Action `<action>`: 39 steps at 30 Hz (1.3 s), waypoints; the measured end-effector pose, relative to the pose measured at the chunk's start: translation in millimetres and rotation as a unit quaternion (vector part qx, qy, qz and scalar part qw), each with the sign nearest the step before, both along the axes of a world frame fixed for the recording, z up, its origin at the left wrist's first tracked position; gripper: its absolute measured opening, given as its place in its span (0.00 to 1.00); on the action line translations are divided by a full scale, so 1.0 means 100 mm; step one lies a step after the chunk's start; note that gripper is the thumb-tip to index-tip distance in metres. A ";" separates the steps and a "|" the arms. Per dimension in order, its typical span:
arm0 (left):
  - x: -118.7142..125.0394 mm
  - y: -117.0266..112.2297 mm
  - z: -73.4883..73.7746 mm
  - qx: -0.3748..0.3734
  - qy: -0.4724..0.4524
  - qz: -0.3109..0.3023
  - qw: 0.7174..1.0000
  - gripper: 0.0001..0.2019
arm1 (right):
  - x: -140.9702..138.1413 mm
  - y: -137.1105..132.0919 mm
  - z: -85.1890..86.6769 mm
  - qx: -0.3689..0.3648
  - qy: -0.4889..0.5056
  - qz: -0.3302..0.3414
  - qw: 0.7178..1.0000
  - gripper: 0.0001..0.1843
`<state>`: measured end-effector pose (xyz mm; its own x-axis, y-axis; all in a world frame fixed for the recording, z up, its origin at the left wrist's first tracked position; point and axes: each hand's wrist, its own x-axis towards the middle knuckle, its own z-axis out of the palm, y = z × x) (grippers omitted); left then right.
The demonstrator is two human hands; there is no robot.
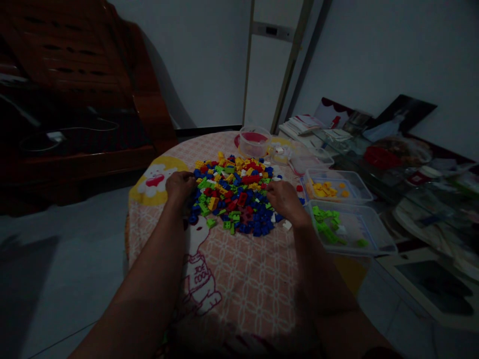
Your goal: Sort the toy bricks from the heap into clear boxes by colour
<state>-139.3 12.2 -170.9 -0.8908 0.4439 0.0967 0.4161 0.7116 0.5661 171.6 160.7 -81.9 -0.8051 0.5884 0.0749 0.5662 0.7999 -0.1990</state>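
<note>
Plastic bricks (pixel 242 199) lie heaped between the left hand (pixel 181 185) and right hand (pixel 283 199), both half-curled at opposite edges, any hold indeterminable.

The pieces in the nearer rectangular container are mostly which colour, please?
Those pieces are mostly bright green, shown in the head view.

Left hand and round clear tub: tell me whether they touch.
Apart: the head view shows bricks lying between the left hand and the round clear tub.
</note>
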 end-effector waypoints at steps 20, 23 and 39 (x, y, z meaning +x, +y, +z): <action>-0.04 0.00 -0.03 -0.005 0.004 -0.002 1.000 0.23 | 1.01 0.54 0.49 0.078 -0.017 -0.250 0.965 0.07; -0.04 0.00 -0.04 0.002 0.008 -0.006 1.000 0.23 | 0.81 0.41 0.48 0.071 0.021 -0.178 0.981 0.11; -0.03 0.01 -0.06 0.016 -0.005 0.001 1.000 0.25 | -0.35 -0.52 -0.28 -0.029 -0.129 0.178 0.975 0.13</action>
<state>-142.4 13.3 -177.2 -0.8931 0.4380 0.1023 0.4082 0.6937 0.5934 136.2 108.5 -109.6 -0.9468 0.2656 -0.1819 0.2921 0.9463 -0.1384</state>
